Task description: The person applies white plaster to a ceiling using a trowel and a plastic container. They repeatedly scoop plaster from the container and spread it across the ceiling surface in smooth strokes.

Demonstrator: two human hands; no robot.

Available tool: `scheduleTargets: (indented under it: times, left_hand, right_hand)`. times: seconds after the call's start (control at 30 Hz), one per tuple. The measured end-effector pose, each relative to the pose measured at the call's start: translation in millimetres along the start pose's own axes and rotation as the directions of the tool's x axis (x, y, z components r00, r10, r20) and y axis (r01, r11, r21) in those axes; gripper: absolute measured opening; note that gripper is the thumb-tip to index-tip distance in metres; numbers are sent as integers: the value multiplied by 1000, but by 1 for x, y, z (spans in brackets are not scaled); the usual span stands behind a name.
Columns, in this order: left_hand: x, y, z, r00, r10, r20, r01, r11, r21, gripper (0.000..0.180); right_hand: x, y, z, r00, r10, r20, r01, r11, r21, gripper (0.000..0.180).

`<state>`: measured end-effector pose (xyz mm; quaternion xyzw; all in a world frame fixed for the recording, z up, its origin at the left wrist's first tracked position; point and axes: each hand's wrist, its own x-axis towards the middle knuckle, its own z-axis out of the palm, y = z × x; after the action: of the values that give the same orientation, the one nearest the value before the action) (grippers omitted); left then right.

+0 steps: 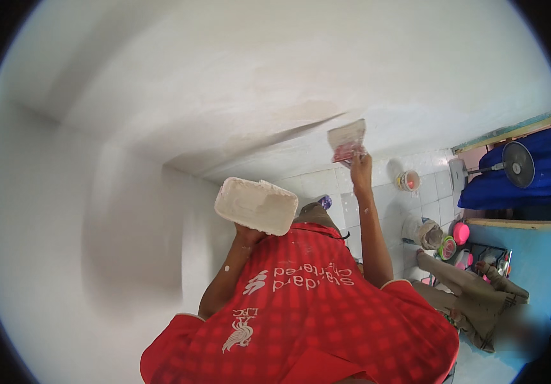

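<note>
In two hands, one white tub, one broad flat tool

**Grey, Round-Headed Fan Stands at Far Right**

The fan has a pale base and stands before a deep blue hanging cloth. Nearer, a light blue wall panel carries a yellowish wooden edge strip. White square floor tiles stretch across the middle right; on them stands a small whitish bucket with something orange-pink inside. Nearer still is a larger container with greyish contents, too blurred to identify. Just right of it are a round green-and-pink dish and a bright pink round bowl, near a dark stove. A second person in light brown clothing occupies the near right.
</note>
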<state>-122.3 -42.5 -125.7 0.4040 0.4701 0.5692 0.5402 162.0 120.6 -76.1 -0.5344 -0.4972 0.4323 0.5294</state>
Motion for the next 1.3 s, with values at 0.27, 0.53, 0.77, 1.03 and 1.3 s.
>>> scheduleTargets:
  times: [0.27,0.53,0.77,1.03,1.3]
  left_hand:
    - [10,3,5,999,-23,47,32,981,-192,66]
    - [7,2,4,1000,-15,13,16,992,-126,65]
    - [4,-2,1,1000,-14,17,16,995,-94,64]
    - [-11,-7,-10,1000,3,11,-2,999,-50,63]
    - [-15,-7,-7,1000,5,23,-4,1000,-12,63]
  right_hand:
    - [44,39,48,919,-341,-197,152,769,-621,18]
    - [-34,-54,37,892,285,350,-438,735,518,26]
    - [-23,-8,11,891,282,357,-452,629,633,26]
    - [23,50,3,908,-42,417,-43,980,194,33]
    - [95,-37,-33,861,-14,508,20,1000,-5,30]
